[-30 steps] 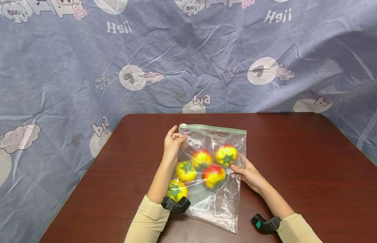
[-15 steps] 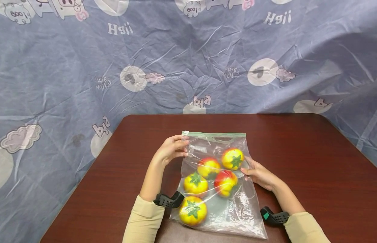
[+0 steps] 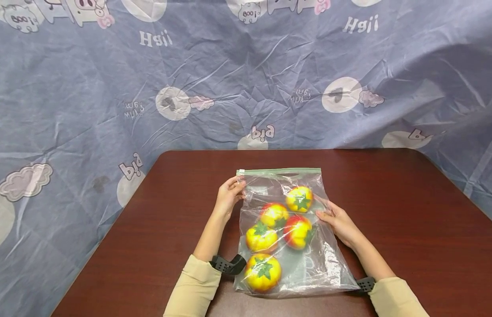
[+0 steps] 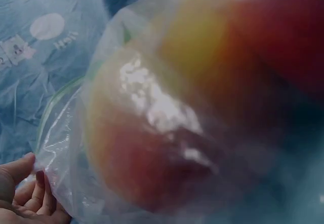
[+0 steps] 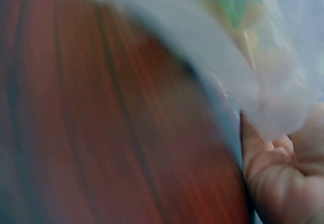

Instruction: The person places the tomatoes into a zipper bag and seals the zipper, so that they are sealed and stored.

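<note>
A clear zip bag (image 3: 323,275) with a green top strip (image 3: 287,171) is held up in front of the person, flat side showing. Inside are several yellow-and-red tomato-like fruits (image 3: 263,274) with green star-shaped leaves. The left hand (image 3: 230,194) pinches the bag's upper left edge, just below the white slider (image 3: 241,172). Lower down on the opposite side, the right hand (image 3: 338,221) grips the right edge between thumb and fingers. Blurred fruit (image 4: 147,148) fills much of the left wrist view. In the right wrist view, cloudy plastic (image 5: 187,31) runs into the right hand (image 5: 278,178).
A dark red-brown wooden table (image 3: 182,202) lies beneath the bag. Behind it hangs a creased blue-grey cloth (image 3: 214,57) printed with clouds and letters. Both wrists wear black camera bands, the left band (image 3: 228,265) overlapping the bag's side.
The bag's lower end has swung to the right and then lifted a little, with the fruits shifting rightward inside. Both hands keep their hold on the bag's edges.
</note>
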### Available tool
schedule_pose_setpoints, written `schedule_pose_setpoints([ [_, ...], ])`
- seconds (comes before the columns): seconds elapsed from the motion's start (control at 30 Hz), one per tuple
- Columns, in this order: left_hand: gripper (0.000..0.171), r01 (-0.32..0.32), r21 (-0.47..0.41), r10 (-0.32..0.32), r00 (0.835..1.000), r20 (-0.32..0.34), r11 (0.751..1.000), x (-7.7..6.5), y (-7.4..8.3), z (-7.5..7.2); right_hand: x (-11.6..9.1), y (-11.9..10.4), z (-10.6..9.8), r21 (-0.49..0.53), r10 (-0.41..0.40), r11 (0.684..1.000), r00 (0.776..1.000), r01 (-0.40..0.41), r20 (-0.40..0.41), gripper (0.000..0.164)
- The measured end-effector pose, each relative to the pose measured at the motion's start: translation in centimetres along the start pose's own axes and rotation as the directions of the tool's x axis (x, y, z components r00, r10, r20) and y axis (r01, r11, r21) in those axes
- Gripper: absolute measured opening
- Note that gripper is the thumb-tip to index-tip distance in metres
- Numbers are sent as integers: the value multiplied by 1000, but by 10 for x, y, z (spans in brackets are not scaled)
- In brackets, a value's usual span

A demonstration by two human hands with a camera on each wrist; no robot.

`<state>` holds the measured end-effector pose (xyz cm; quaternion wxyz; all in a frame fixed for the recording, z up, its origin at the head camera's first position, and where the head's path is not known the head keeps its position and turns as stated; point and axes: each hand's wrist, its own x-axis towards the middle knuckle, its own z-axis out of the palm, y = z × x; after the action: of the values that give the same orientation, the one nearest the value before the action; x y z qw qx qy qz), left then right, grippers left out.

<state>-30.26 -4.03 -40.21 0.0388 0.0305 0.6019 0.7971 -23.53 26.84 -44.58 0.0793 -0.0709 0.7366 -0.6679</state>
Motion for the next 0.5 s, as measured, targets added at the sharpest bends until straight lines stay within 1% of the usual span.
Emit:
schedule_pose_setpoints([
  [0.07, 36, 4, -6, -4, 1000, -16, 1000, 2, -6, 0, 1, 1, 2, -23, -6, 1000, 998, 4, -57, 64],
  [0.13, 35, 18, 7, -18, 1000, -16, 1000, 4, -12, -1, 2, 1, 4, -51, -14, 999, 993, 9, -115, 62],
  [0.2, 36, 37, 35, -37, 999, 0, 999, 4, -18, -2, 3, 0, 6, -84, -25, 996, 986, 11, -162, 59],
  [0.27, 38, 48, 61, -49, 999, 24, 997, 4, -23, -2, 4, -1, 7, -107, -39, 994, 982, 19, -187, 57],
  [0.33, 42, 52, 85, -56, 997, 43, 995, 4, -28, -2, 4, -1, 7, -115, -49, 993, 983, 28, -179, 56],
  [0.4, 45, 44, 109, -51, 997, 57, 993, 5, -34, -3, 3, -1, 6, -112, -51, 993, 987, 34, -151, 56],
  [0.5, 45, 21, 143, -26, 999, 39, 989, 8, -42, -3, 3, 0, 4, -88, -52, 995, 995, 44, -90, 57],
])
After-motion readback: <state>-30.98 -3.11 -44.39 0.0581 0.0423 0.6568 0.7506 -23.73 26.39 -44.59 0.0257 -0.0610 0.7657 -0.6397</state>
